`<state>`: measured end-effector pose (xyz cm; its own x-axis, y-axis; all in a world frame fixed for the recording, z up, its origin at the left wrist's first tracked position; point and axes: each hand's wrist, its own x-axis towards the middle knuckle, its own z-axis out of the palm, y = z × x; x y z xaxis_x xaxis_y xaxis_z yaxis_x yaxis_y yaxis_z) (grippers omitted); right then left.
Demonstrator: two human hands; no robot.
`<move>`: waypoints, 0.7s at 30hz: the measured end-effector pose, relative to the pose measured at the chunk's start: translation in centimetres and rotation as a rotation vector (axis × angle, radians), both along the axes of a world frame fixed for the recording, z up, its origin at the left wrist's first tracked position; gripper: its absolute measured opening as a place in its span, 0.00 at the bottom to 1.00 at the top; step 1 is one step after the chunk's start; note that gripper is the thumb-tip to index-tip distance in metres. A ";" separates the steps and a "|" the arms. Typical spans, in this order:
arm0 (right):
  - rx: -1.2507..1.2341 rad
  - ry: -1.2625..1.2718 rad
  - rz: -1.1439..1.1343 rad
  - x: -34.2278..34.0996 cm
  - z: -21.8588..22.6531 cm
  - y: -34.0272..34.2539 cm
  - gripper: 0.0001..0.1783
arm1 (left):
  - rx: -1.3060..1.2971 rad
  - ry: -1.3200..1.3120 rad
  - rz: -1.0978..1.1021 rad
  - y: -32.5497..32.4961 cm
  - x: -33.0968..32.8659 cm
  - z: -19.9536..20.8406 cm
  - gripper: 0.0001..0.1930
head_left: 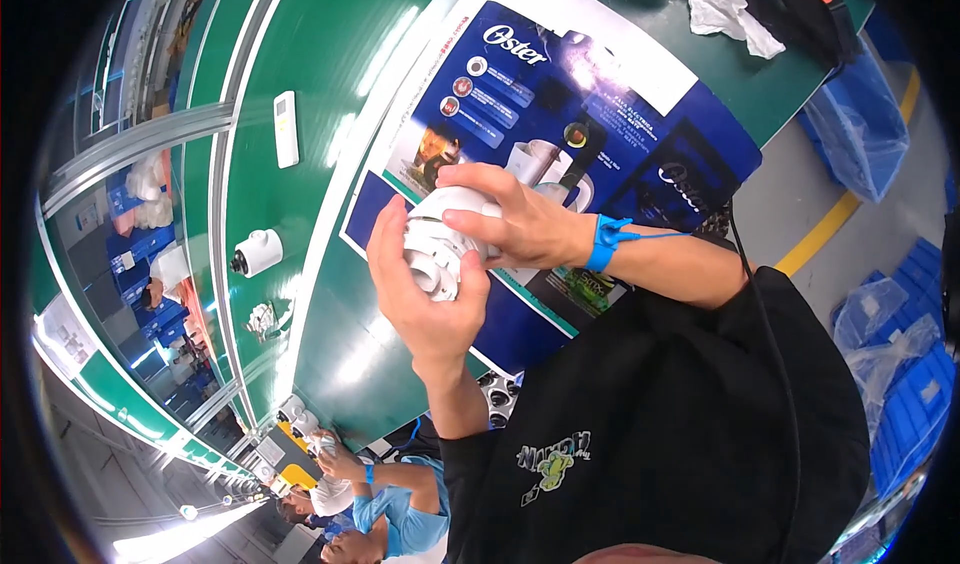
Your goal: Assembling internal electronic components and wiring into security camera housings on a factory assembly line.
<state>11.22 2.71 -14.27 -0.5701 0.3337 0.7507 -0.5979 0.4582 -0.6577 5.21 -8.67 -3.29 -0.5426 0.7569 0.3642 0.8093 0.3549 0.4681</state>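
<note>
Both my hands are wrapped around a white, rounded plastic housing [428,270] with a short ring-shaped opening at one end. My left hand [428,319] grips it from the left and below, its thumb beside the opening and its fingers along the far left side. Across the top and right side lie the fingers of my right hand [525,224], which wears a blue wrist strap [606,243]. The housing is held above a large printed blue-and-white cardboard sheet [625,184] with kettle pictures. My fingers hide part of the housing.
A green conveyor belt [262,179] runs along the left, carrying a white cylindrical part [262,250] with a black end and a white remote-like object [286,129]. Crumpled white plastic [735,14] lies at the top right. A co-worker [405,494] in light blue works below; blue bins [915,364] stand at the right.
</note>
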 end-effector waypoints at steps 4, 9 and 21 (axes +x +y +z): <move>0.118 0.053 -0.164 -0.5 -0.2 -0.3 0.48 | -0.081 0.063 -0.090 -0.5 -0.4 0.6 0.35; 0.079 0.043 -0.146 -0.8 -1.3 0.1 0.44 | -0.194 -0.049 0.039 0.3 0.1 0.7 0.34; -0.075 0.047 -0.105 -1.1 -0.2 0.4 0.50 | -0.146 0.208 -0.203 1.8 -1.8 -0.4 0.55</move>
<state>10.08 3.13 -14.43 -0.4939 0.4463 0.7463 -0.5798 0.4705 -0.6651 3.44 -6.87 -3.64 -0.3006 0.8945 0.3309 0.9433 0.2277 0.2414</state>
